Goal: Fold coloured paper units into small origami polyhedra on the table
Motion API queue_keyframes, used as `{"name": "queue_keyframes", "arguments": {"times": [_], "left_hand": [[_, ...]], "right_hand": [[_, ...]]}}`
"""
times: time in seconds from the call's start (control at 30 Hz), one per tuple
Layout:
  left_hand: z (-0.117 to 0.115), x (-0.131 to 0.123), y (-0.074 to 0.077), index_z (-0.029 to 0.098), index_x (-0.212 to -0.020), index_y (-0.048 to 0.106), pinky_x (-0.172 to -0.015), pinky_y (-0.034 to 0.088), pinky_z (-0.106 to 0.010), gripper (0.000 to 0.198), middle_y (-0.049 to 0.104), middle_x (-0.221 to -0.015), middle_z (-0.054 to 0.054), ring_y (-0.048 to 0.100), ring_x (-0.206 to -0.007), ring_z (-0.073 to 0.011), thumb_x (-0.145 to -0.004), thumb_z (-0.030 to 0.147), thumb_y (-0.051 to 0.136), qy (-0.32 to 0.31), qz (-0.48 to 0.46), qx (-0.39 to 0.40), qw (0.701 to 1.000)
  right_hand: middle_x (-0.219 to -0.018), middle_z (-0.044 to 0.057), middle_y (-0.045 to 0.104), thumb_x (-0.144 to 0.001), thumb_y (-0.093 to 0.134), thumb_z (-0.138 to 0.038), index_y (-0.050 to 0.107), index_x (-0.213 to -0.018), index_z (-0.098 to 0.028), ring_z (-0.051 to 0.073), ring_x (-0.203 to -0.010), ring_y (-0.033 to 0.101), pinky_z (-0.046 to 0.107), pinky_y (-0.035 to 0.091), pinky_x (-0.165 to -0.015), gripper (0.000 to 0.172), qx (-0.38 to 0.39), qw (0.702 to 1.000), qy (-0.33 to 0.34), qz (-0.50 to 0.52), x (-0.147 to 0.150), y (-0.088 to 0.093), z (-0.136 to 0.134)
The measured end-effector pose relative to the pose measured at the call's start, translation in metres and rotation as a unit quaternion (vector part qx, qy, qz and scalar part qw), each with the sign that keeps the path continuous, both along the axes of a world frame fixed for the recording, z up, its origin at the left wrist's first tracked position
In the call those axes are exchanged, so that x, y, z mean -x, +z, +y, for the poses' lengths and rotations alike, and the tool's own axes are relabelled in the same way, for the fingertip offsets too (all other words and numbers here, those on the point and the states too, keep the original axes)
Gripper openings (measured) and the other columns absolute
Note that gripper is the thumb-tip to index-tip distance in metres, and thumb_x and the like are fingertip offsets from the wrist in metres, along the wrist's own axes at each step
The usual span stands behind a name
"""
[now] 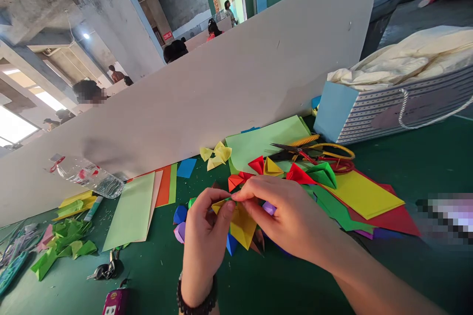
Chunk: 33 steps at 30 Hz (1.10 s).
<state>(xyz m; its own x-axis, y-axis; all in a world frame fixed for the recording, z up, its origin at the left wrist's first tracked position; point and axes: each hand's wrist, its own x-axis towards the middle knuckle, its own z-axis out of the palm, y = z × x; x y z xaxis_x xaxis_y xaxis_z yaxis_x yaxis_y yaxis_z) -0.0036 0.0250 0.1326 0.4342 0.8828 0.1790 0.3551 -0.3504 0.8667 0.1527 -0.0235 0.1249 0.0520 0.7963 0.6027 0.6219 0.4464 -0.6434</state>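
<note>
Folded yellow origami paper (242, 226), clamped between left hand (205, 243) and right hand (283, 211)

Head-worn camera looks forward and down at the hands (281, 211)

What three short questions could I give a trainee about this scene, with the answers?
1. Which hand wears the dark bead bracelet?
2. True or false: the plastic water bottle lies on its side.
3. What colour is the folded paper that the person holds?

Key: 1. The left hand. 2. True. 3. Yellow.
</note>
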Motion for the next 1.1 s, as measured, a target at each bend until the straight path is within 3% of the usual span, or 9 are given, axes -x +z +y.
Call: {"name": "queue_keyframes", "arguments": {"times": [0.27, 0.4, 0.57, 0.83, 0.97, 1.1], "left_hand": [[-0.002, -0.003, -0.004, 0.019, -0.084, 0.065, -0.056, 0.043, -0.021, 0.013, 0.064, -0.076, -0.002, 0.056, -0.066, -0.0131, -0.088, 0.027, 0.055, 0.054, 0.042, -0.142, 0.987], [-0.005, -0.004, -0.001, 0.020, -0.082, 0.064, -0.057, 0.043, -0.022, 0.012, 0.065, -0.077, -0.003, 0.058, -0.068, -0.0140, -0.088, 0.025, 0.055, 0.049, 0.046, -0.190, 0.980], [-0.006, -0.006, -0.002, 0.020, -0.083, 0.066, -0.057, 0.043, -0.022, 0.011, 0.066, -0.077, -0.002, 0.057, -0.066, -0.0128, -0.087, 0.022, 0.056, 0.033, 0.037, -0.179, 0.983], [-0.008, -0.006, -0.007, 0.020, -0.088, 0.065, -0.060, 0.046, -0.022, 0.011, 0.064, -0.078, -0.002, 0.059, -0.069, -0.0130, -0.089, 0.026, 0.056, 0.037, -0.024, -0.111, 0.993], [-0.005, -0.004, -0.010, 0.020, -0.085, 0.065, -0.064, 0.047, -0.023, 0.010, 0.064, -0.079, -0.002, 0.059, -0.072, -0.0135, -0.089, 0.024, 0.056, 0.039, -0.029, -0.136, 0.990], [-0.002, -0.004, -0.008, 0.020, -0.083, 0.065, -0.065, 0.049, -0.023, 0.011, 0.065, -0.080, -0.002, 0.061, -0.076, -0.0140, -0.089, 0.020, 0.056, 0.031, -0.014, -0.176, 0.984]], "right_hand": [[-0.099, 0.003, 0.072, -0.090, 0.051, -0.022, 0.064, -0.104, -0.024, 0.015, -0.082, 0.069, 0.022, 0.053, -0.063, 0.020, 0.105, 0.992, 0.025, 0.065, -0.005, 0.003, -0.003], [-0.089, 0.002, 0.071, -0.093, 0.051, -0.031, 0.066, -0.093, -0.024, 0.015, -0.078, 0.068, 0.022, 0.051, -0.058, 0.016, 0.128, 0.988, 0.043, 0.077, -0.008, 0.006, -0.003], [-0.081, 0.001, 0.067, -0.093, 0.051, -0.022, 0.060, -0.085, -0.022, 0.013, -0.074, 0.063, 0.023, 0.048, -0.060, 0.012, 0.107, 0.993, 0.029, 0.035, -0.009, 0.005, -0.002], [-0.081, 0.002, 0.059, -0.094, 0.046, -0.013, 0.051, -0.083, -0.020, 0.015, -0.075, 0.056, 0.027, 0.045, -0.065, 0.014, 0.007, 0.998, 0.013, -0.059, -0.004, -0.001, 0.000], [-0.078, 0.003, 0.058, -0.094, 0.042, -0.012, 0.050, -0.082, -0.019, 0.018, -0.073, 0.055, 0.032, 0.047, -0.067, 0.016, -0.019, 0.994, -0.020, -0.109, 0.002, -0.003, 0.003], [-0.081, 0.004, 0.060, -0.095, 0.043, -0.014, 0.053, -0.087, -0.019, 0.018, -0.075, 0.057, 0.031, 0.047, -0.065, 0.014, 0.006, 0.993, -0.014, -0.114, 0.001, -0.004, 0.002]]}}
